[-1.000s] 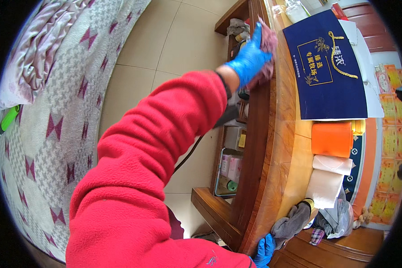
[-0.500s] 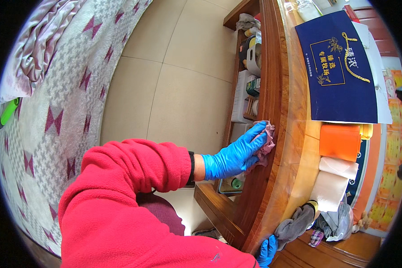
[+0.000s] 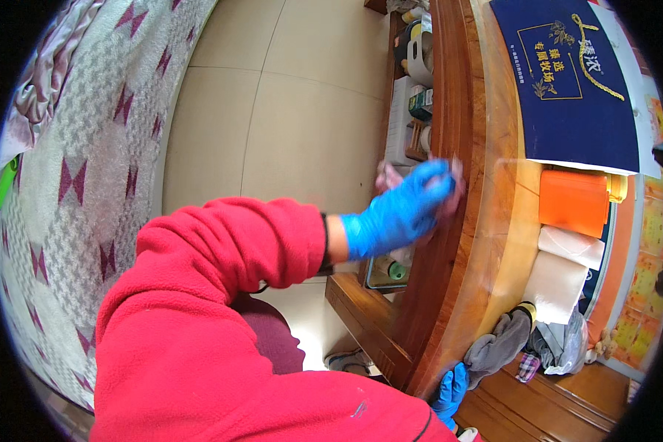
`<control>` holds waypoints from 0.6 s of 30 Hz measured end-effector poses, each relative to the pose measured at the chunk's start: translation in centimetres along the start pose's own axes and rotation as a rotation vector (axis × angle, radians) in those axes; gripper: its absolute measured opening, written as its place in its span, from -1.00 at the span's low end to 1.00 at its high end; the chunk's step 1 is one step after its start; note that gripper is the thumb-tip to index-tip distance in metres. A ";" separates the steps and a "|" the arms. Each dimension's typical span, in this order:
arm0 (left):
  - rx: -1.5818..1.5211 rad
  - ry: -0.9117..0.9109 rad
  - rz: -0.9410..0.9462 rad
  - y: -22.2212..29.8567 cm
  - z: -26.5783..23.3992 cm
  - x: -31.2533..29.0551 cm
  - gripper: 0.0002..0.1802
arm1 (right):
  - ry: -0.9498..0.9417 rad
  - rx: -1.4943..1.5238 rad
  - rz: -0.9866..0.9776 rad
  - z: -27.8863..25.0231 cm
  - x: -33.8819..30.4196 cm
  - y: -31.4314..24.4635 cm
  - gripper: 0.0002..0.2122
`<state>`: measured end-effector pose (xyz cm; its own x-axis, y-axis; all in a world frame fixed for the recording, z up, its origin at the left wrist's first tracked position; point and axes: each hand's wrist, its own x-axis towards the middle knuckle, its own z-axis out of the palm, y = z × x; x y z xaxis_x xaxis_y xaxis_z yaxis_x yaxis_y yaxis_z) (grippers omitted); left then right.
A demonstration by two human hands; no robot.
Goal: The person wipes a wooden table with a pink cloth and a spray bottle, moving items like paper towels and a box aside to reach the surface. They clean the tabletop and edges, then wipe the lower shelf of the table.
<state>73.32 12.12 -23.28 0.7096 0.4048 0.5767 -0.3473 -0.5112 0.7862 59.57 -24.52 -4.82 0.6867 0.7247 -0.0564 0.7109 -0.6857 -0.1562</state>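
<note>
Left hand (image 3: 401, 210) has come back along the front of the wooden surface (image 3: 486, 272) since a second ago. One pink cloth (image 3: 388, 177) is bunched in its closed fingers, poking out both sides. Right hand (image 3: 451, 394)'s by one grey mitt (image 3: 497, 348), can't tell if gripping. One navy bag (image 3: 567, 110), one orange box (image 3: 573, 202).

A crumpled pink cloth (image 3: 453, 197), blurred, lies against the brown wooden edge (image 3: 453, 96).

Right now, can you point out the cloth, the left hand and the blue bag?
Cloth (image 3: 457, 191), head view: blurred strip at its right edge.
Left hand (image 3: 399, 209), head view: on its back.
Blue bag (image 3: 576, 94), head view: middle of its broad face.
</note>
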 end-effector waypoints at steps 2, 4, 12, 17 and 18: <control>0.024 -0.278 0.314 -0.3 -0.6 -3.2 -0.43 | 0.035 0.008 -0.050 -0.3 0.7 -0.7 -0.58; -0.212 -0.458 0.391 -0.1 -1.5 -5.1 -0.44 | 0.016 -0.009 -0.055 -0.3 0.9 -0.8 -0.55; -0.407 -0.020 0.052 -3.3 -1.1 2.3 -0.50 | -0.057 -0.077 -0.087 -0.4 -0.9 0.7 -0.29; -0.348 0.022 -0.060 -5.1 -0.2 4.8 -0.46 | -0.068 -0.070 -0.080 -0.7 -0.1 0.2 -0.31; -0.303 0.015 0.000 -4.6 -0.3 4.1 -0.45 | -0.071 -0.068 -0.092 -0.8 0.1 0.0 -0.31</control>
<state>77.67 16.36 -24.47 0.7016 0.4169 0.5779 -0.5160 -0.2621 0.8155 59.82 -24.49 -4.07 0.6075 0.7860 -0.1146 0.7806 -0.6174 -0.0969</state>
